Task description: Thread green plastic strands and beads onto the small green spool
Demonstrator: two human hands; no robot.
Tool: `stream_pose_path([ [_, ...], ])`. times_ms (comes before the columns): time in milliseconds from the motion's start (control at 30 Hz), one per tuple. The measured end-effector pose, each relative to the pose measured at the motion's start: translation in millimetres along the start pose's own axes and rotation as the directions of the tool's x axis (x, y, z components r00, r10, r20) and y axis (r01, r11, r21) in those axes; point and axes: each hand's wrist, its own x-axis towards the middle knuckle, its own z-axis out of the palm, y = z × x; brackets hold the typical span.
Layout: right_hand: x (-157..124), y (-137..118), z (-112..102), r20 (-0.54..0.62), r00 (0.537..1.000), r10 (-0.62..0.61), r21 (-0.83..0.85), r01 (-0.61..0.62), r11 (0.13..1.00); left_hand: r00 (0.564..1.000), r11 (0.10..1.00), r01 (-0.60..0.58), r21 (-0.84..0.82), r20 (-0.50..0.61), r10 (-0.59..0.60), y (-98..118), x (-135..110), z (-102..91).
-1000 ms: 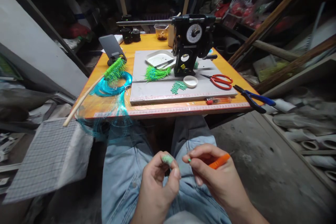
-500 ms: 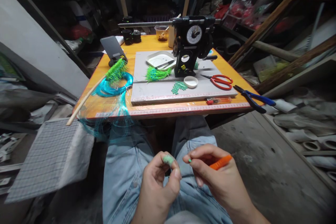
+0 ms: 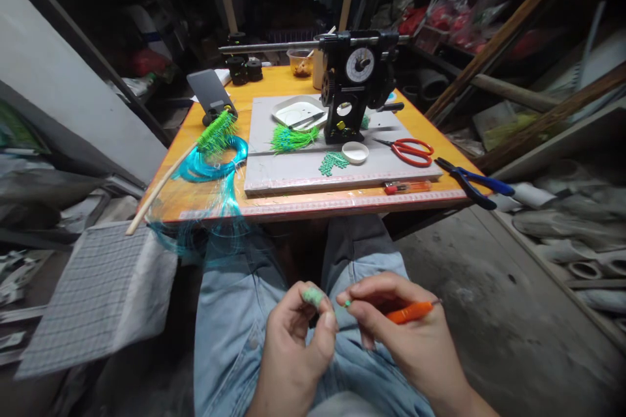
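Observation:
Above my lap, my left hand [image 3: 298, 345] is closed, the thumb bent close to the index finger. Green wrapping [image 3: 313, 296] covers that fingertip; anything pinched there is too fine to make out. Just to the right, my right hand [image 3: 401, 332] pinches a small green bead [image 3: 347, 303] between thumb and index finger. The same hand keeps an orange-handled tool [image 3: 409, 313] with a thin metal tip against its palm, tip pointing right. The two hands' fingertips are a small gap apart. On the grey board lie loose green beads [image 3: 332, 163], beside a small white dish [image 3: 355, 153].
A black geared device with a dial [image 3: 360, 65] stands on the grey board [image 3: 293, 166]. Red-handled scissors [image 3: 411, 151], blue-handled pliers [image 3: 472, 182] and bright green bristle bundles [image 3: 293, 137] lie around. Blue line [image 3: 229, 192] hangs over the table's front edge at left. A stick [image 3: 161, 192] overhangs too.
My right hand has moved slightly left with the bead, closer to my left fingertips. The orange tool has tilted a little flatter in the palm. My left hand is nearly still.

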Motion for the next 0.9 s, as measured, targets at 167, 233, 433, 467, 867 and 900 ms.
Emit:
stream_pose_path([
  [167,-7,-4,11,-0.162,0.985,-0.051,-0.023,0.048,0.999,0.999,0.999,0.036,-0.022,-0.025,-0.036,2,-1,6.5],
  [233,-8,-4,12,-0.177,0.98,-0.095,-0.041,0.089,0.995,0.999,0.998,0.045,-0.038,-0.026,-0.046,3,-2,8.5],
  [433,-7,-3,8,-0.166,0.981,-0.1,-0.022,0.098,0.995,0.998,0.995,0.035,-0.091,-0.057,-0.04,5,-2,11.1],
  [467,-7,-2,7,-0.168,0.981,-0.1,-0.017,0.099,0.995,0.997,0.994,0.037,-0.101,-0.06,-0.043,5,-3,11.3],
  [867,-8,13,1,-0.078,0.977,-0.2,-0.003,0.2,0.98,1.0,0.976,0.0,-0.219,0.004,0.0,-2,-6,10.0],
  [900,-8,12,2,-0.08,0.978,-0.195,0.009,0.196,0.98,1.0,0.976,0.006,-0.218,0.007,-0.005,-3,-6,9.7],
])
